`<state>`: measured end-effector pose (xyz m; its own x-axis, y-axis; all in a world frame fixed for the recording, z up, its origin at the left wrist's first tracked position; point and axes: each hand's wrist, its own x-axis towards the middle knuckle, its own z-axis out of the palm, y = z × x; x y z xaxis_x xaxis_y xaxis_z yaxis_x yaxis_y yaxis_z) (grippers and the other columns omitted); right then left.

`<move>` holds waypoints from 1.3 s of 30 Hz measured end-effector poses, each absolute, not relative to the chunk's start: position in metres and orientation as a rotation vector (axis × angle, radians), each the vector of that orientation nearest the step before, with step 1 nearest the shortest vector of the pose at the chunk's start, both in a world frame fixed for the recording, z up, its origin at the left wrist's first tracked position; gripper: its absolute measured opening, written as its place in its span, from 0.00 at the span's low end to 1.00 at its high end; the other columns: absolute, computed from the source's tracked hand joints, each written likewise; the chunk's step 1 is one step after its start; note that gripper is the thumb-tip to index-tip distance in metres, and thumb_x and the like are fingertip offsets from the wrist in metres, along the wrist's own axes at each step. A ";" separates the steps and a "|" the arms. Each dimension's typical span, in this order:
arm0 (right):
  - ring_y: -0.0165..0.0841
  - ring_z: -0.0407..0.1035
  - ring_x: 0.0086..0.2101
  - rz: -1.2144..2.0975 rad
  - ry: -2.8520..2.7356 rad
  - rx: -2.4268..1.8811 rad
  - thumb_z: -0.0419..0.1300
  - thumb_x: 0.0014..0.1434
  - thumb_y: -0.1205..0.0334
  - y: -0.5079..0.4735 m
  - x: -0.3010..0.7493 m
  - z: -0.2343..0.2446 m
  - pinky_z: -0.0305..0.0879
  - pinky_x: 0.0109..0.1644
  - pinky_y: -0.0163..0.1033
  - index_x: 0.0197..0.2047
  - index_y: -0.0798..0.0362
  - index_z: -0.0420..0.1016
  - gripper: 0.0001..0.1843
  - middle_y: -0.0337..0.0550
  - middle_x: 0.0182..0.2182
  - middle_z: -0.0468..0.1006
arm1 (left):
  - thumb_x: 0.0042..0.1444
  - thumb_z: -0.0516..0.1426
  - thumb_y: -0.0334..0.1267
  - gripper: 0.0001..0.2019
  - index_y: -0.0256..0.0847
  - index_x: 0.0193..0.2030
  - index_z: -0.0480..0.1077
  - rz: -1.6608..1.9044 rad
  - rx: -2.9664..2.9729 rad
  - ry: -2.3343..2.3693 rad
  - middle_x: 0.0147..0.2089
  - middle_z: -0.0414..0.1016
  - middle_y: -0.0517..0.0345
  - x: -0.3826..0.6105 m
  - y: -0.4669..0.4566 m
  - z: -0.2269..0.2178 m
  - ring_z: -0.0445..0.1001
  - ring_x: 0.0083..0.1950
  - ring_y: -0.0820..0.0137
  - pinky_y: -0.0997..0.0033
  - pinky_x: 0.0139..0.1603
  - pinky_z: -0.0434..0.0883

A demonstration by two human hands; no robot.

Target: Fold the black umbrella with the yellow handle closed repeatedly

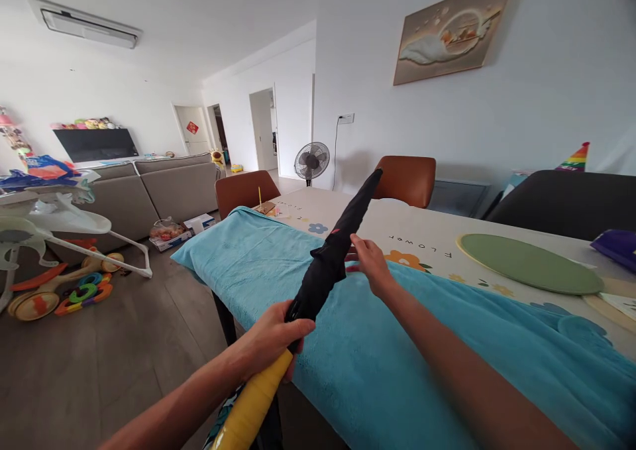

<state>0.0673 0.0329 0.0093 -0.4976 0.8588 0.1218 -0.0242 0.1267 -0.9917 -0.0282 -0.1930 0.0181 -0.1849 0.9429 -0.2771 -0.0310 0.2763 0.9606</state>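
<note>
A folded black umbrella with a yellow handle points up and away over a table. My left hand is closed around the shaft just above the yellow handle. My right hand grips the black canopy fabric about halfway up its length. Below the umbrella, a turquoise towel is spread over the near half of the table.
A green oval mat and a purple object lie on the table's right side. Brown chairs stand behind the table, and a dark chair stands at the right. A sofa, toys, a baby seat and a standing fan occupy the floor to the left.
</note>
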 end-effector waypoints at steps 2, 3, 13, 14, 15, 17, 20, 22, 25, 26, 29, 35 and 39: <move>0.37 0.70 0.34 1.205 -1.700 -0.899 0.50 0.53 0.43 0.039 0.071 0.005 0.67 0.31 0.39 0.39 0.54 0.67 0.22 0.49 0.38 0.73 | 0.48 0.55 0.49 0.15 0.40 0.31 0.57 1.058 0.897 1.513 0.22 0.65 0.65 -0.035 -0.191 0.021 0.64 0.13 0.76 0.77 0.14 0.61; 0.38 0.70 0.36 1.074 -1.737 -0.921 0.50 0.54 0.44 0.041 0.072 0.004 0.67 0.34 0.41 0.39 0.54 0.67 0.21 0.48 0.38 0.73 | 0.48 0.55 0.50 0.16 0.40 0.31 0.57 1.016 0.893 1.535 0.23 0.66 0.65 -0.038 -0.190 0.022 0.64 0.14 0.76 0.77 0.14 0.61; 0.40 0.62 0.51 0.481 -2.139 -0.664 0.47 0.59 0.56 0.049 0.067 -0.014 0.57 0.54 0.49 0.49 0.51 0.67 0.18 0.46 0.48 0.71 | 0.49 0.52 0.49 0.14 0.41 0.32 0.54 0.784 0.959 1.711 0.25 0.64 0.64 -0.048 -0.189 0.025 0.63 0.14 0.76 0.75 0.15 0.62; 0.39 0.61 0.51 0.463 -2.173 -0.626 0.47 0.59 0.57 0.048 0.066 -0.015 0.57 0.55 0.49 0.51 0.51 0.66 0.18 0.45 0.49 0.70 | 0.49 0.52 0.48 0.14 0.41 0.31 0.54 0.760 0.966 1.726 0.25 0.63 0.65 -0.047 -0.189 0.026 0.63 0.15 0.76 0.74 0.16 0.62; 0.38 0.61 0.52 0.447 -2.209 -0.584 0.46 0.60 0.58 0.047 0.065 -0.016 0.57 0.56 0.48 0.52 0.50 0.65 0.18 0.45 0.49 0.70 | 0.49 0.51 0.47 0.13 0.41 0.31 0.54 0.738 0.977 1.733 0.24 0.61 0.65 -0.046 -0.189 0.027 0.63 0.15 0.76 0.74 0.17 0.63; 0.37 0.60 0.53 0.409 -2.284 -0.498 0.45 0.60 0.62 0.046 0.063 -0.018 0.57 0.56 0.48 0.54 0.50 0.64 0.19 0.44 0.50 0.69 | 0.49 0.51 0.45 0.11 0.41 0.31 0.55 0.690 1.007 1.729 0.23 0.58 0.66 -0.046 -0.191 0.027 0.64 0.17 0.74 0.73 0.18 0.63; 0.36 0.61 0.52 0.344 -2.367 -0.400 0.44 0.60 0.67 0.045 0.061 -0.021 0.58 0.55 0.48 0.54 0.48 0.63 0.20 0.42 0.50 0.69 | 0.47 0.53 0.42 0.11 0.40 0.36 0.59 0.658 1.108 1.770 0.26 0.61 0.63 -0.046 -0.196 0.027 0.67 0.24 0.72 0.75 0.22 0.63; 0.36 0.62 0.51 0.314 -2.386 -0.377 0.44 0.59 0.70 0.046 0.060 -0.024 0.59 0.54 0.49 0.52 0.49 0.65 0.20 0.42 0.49 0.70 | 0.45 0.54 0.39 0.19 0.40 0.45 0.60 0.664 1.141 1.811 0.33 0.66 0.60 -0.045 -0.201 0.028 0.67 0.30 0.72 0.76 0.26 0.63; 0.36 0.64 0.49 0.320 -2.363 -0.388 0.44 0.57 0.72 0.046 0.059 -0.026 0.60 0.53 0.48 0.46 0.50 0.68 0.18 0.43 0.46 0.72 | 0.42 0.56 0.38 0.30 0.40 0.54 0.53 0.690 1.067 1.875 0.43 0.67 0.55 -0.044 -0.207 0.031 0.67 0.35 0.71 0.76 0.30 0.64; 0.36 0.64 0.48 0.330 -2.357 -0.394 0.45 0.56 0.72 0.046 0.059 -0.026 0.61 0.53 0.48 0.44 0.51 0.69 0.17 0.43 0.45 0.72 | 0.42 0.56 0.37 0.31 0.39 0.54 0.53 0.697 1.041 1.910 0.45 0.66 0.54 -0.044 -0.209 0.032 0.67 0.36 0.72 0.76 0.31 0.64; 0.37 0.65 0.47 0.336 -2.359 -0.431 0.48 0.54 0.72 0.044 0.060 -0.024 0.61 0.52 0.47 0.38 0.53 0.69 0.12 0.45 0.44 0.73 | 0.41 0.56 0.37 0.27 0.38 0.50 0.55 0.666 1.032 2.004 0.40 0.66 0.56 -0.044 -0.212 0.032 0.65 0.33 0.73 0.76 0.29 0.62; 0.38 0.67 0.45 0.269 -2.317 -0.471 0.51 0.53 0.70 0.040 0.062 -0.022 0.63 0.49 0.46 0.32 0.52 0.68 0.07 0.45 0.41 0.74 | 0.40 0.56 0.38 0.22 0.41 0.44 0.56 0.506 1.169 2.194 0.36 0.65 0.59 -0.050 -0.224 0.019 0.62 0.29 0.75 0.76 0.25 0.58; 0.39 0.67 0.44 0.214 -2.302 -0.440 0.51 0.52 0.70 0.043 0.063 -0.020 0.63 0.48 0.47 0.32 0.52 0.67 0.06 0.46 0.41 0.74 | 0.39 0.57 0.40 0.17 0.41 0.37 0.59 0.525 1.222 2.259 0.31 0.64 0.63 -0.060 -0.231 0.010 0.61 0.29 0.74 0.76 0.27 0.58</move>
<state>0.0626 0.0433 -0.0203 -0.6456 0.3766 0.6644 0.2476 0.9262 -0.2845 -0.0603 -0.2307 0.0099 -0.4617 0.8500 -0.2538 0.6509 0.5190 0.5541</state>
